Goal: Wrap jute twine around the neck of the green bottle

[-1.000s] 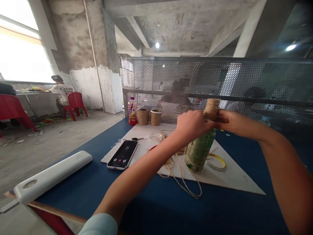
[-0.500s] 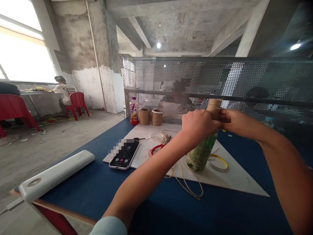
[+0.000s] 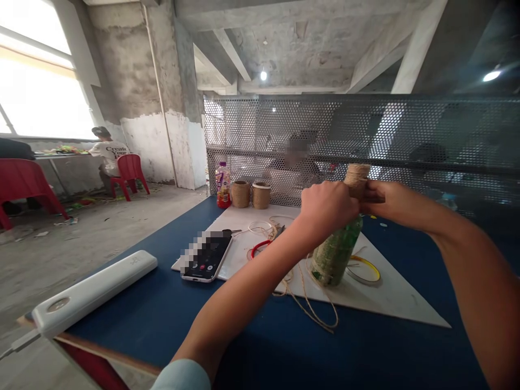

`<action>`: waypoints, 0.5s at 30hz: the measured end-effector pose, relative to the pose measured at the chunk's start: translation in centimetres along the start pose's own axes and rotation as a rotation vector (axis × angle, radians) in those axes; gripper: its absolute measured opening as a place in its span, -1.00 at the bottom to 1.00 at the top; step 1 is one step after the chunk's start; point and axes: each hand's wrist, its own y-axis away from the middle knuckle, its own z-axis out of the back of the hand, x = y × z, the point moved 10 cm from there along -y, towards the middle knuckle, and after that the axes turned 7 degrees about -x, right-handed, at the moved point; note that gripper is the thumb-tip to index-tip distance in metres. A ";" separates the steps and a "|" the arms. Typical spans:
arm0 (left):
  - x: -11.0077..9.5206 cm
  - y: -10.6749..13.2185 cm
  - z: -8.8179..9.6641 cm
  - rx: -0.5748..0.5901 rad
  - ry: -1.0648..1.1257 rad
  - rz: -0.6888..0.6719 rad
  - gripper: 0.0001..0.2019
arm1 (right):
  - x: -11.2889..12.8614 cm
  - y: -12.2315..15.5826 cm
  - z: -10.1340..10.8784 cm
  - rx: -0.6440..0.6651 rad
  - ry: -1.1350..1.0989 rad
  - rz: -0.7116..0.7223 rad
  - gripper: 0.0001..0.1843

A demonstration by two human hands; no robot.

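Note:
A green bottle (image 3: 338,253) stands slightly tilted on the white board, its neck (image 3: 358,172) wound with brown twine. From the left, my left hand (image 3: 329,203) is closed at the bottle's neck, knuckles up, and its fingertips are mostly hidden. My right hand (image 3: 385,199) closes on the neck from the other side, fingers bent against the twine winding. Loose twine (image 3: 311,311) trails from beside the bottle over the board's front edge. Just right of the bottle's base lies a roll of yellow-edged tape (image 3: 365,268).
Scissors with red handles (image 3: 260,248) lie partly behind my left forearm. A phone (image 3: 207,260) and a white power bank (image 3: 95,287) rest on the blue table (image 3: 134,336). Two twine-wrapped pots (image 3: 240,195) and a drink bottle (image 3: 223,185) stand before a perforated metal screen (image 3: 244,130). People sit beyond.
Almost nothing differs. The bottle's lower part has shifted very slightly to the right, with both hands staying at its neck.

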 end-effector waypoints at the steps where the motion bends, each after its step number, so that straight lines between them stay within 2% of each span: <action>1: 0.0 0.0 0.0 0.002 0.007 -0.004 -0.68 | 0.0 0.0 0.0 -0.001 -0.001 0.002 -0.64; 10: 0.4 -0.2 0.2 0.050 0.066 -0.077 -0.58 | 0.0 0.0 0.0 0.000 0.018 0.011 -0.60; 15: 0.7 -0.4 0.2 0.079 0.098 -0.131 -0.56 | 0.1 -0.1 0.3 -0.041 0.064 0.039 -0.57</action>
